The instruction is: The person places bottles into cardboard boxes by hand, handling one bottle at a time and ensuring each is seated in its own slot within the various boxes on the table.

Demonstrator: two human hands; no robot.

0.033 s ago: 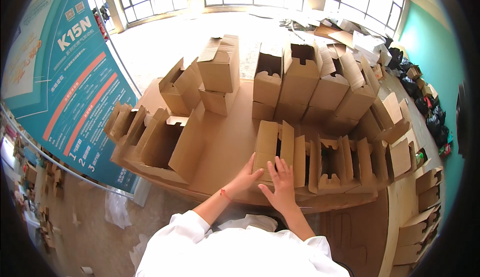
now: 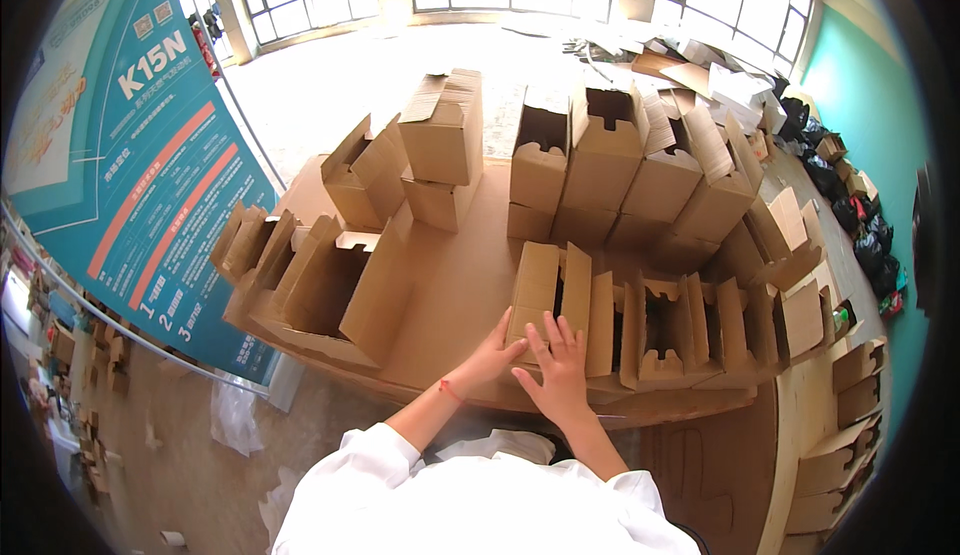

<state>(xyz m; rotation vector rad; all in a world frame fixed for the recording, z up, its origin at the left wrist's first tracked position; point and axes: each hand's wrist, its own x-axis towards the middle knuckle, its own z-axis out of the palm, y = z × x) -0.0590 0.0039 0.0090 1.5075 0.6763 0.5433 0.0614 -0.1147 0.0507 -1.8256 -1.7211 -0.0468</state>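
A brown cardboard box (image 2: 537, 280) with raised top flaps stands upright at the middle of the table's near edge. My left hand (image 2: 492, 352) is at its near left corner, fingers stretched along the side and thumb towards the front. My right hand (image 2: 560, 370) lies against the near face, fingers spread and thumb out to the left. Neither hand is wrapped round anything. To the right of this box stands a row of similar open-topped boxes (image 2: 662, 355), close together.
More cardboard boxes stand at the table's left (image 2: 375, 300), far left (image 2: 440, 145) and far right (image 2: 602, 170). A cardboard sheet (image 2: 450, 265) covers the table. A teal banner (image 2: 150, 165) rises at the left. Black bags (image 2: 870, 245) lie along the right wall.
My right hand has shifted slightly left over the box's near face. The view has moved a little. The boxes and my left hand look the same.
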